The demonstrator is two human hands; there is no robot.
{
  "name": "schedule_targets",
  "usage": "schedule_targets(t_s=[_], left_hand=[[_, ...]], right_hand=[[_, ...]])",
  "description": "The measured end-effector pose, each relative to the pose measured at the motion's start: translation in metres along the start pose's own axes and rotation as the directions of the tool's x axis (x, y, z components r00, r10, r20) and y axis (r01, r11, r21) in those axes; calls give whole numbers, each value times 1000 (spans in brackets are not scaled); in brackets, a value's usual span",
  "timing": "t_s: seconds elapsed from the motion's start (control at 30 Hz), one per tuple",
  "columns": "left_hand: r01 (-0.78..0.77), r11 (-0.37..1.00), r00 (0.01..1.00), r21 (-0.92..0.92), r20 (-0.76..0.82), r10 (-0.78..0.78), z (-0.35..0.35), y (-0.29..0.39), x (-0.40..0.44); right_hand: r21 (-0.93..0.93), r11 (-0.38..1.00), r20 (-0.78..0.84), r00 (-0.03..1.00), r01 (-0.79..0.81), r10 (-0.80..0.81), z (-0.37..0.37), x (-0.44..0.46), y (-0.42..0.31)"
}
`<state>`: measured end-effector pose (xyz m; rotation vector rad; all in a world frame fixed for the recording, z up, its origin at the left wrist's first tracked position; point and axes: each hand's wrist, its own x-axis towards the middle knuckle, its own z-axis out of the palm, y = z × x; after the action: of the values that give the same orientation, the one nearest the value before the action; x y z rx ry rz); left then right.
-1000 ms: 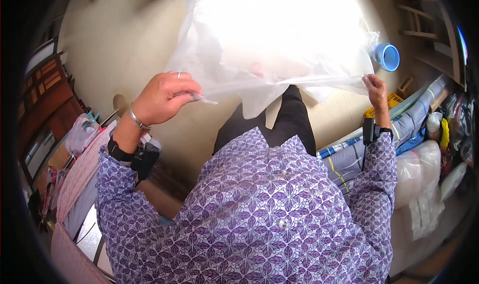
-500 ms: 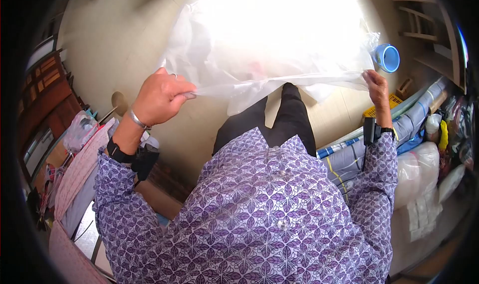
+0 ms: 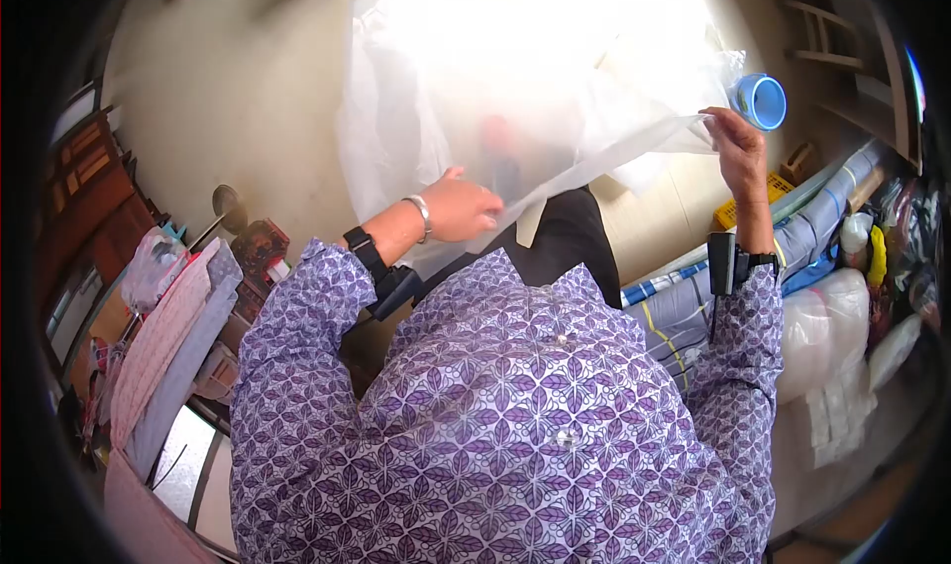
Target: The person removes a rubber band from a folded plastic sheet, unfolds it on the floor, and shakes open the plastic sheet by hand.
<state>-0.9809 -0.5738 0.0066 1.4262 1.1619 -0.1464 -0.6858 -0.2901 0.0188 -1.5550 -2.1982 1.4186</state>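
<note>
There is one white, partly see-through sheet (image 3: 515, 79), and two hands are at its near edge. The right hand (image 3: 738, 150), at two o'clock in the view, pinches this edge between thumb and fingers. The left hand (image 3: 461, 209) is close below twelve o'clock; I cannot tell if its fingers grip. From the right hand, the edge runs towards eight o'clock, while the body spreads towards ten. One blue container (image 3: 761, 102) is at that hand's one o'clock, one yellow basket (image 3: 726, 214) at its six.

White sheet (image 3: 535, 89), purple leaf-patterned shirt (image 3: 525, 415)
</note>
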Motion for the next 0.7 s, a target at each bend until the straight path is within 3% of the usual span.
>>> schedule_targets(t_s=[0.03,0.13,0.23,0.33,0.5,0.7], left_hand=[[23,1000,1000,-13,22,-22,1,-2,-3],[-58,995,970,-81,-241,37,-9,2,-18],[-264,964,834,8,-501,232,-25,21,-33],[-371,929,759,20,-570,315,-40,43,-44],[-394,910,707,131,-590,390,-61,64,-67],[-358,897,637,261,-634,438,-68,79,-84]], right_hand=[[-13,1000,-4,1000,-6,6,-3,0,6],[-65,998,-69,998,-6,1,-7,4,31],[-104,995,-76,997,7,-15,-8,5,53],[-159,987,-24,999,20,-25,-14,0,65],[-246,969,18,1000,13,-9,-15,0,66],[-193,981,-25,999,24,-30,-9,4,71]])
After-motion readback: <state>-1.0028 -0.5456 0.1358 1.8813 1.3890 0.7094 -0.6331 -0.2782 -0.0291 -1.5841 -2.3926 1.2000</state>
